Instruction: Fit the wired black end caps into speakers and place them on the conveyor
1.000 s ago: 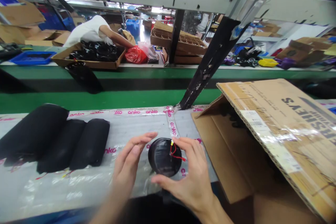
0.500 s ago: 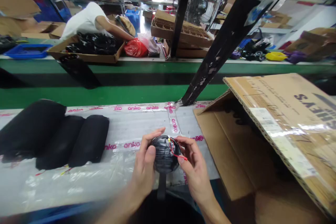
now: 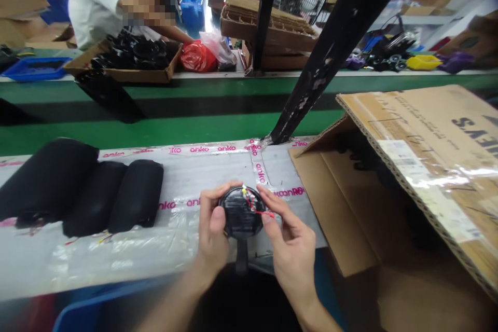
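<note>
A round black part (image 3: 238, 215) with red and yellow wires on top is held above the near edge of the plastic-covered bench (image 3: 116, 249). My left hand (image 3: 213, 233) wraps its left side, thumb on the face. My right hand (image 3: 290, 246) pinches the red wire (image 3: 263, 213) at the part's right edge. A black strap hangs down below the part.
Three black padded rolls (image 3: 85, 192) lie at the left of the bench. An open cardboard box (image 3: 389, 187) stands at the right, flap raised. A slanted black post (image 3: 322, 62) rises behind. Beyond a green conveyor (image 3: 155, 129), a person in white leans over a box of black parts (image 3: 124, 59).
My left hand has closed onto the round part from open fingers. Both hands and the part have shifted slightly up and closer together. The person across the conveyor has straightened up.
</note>
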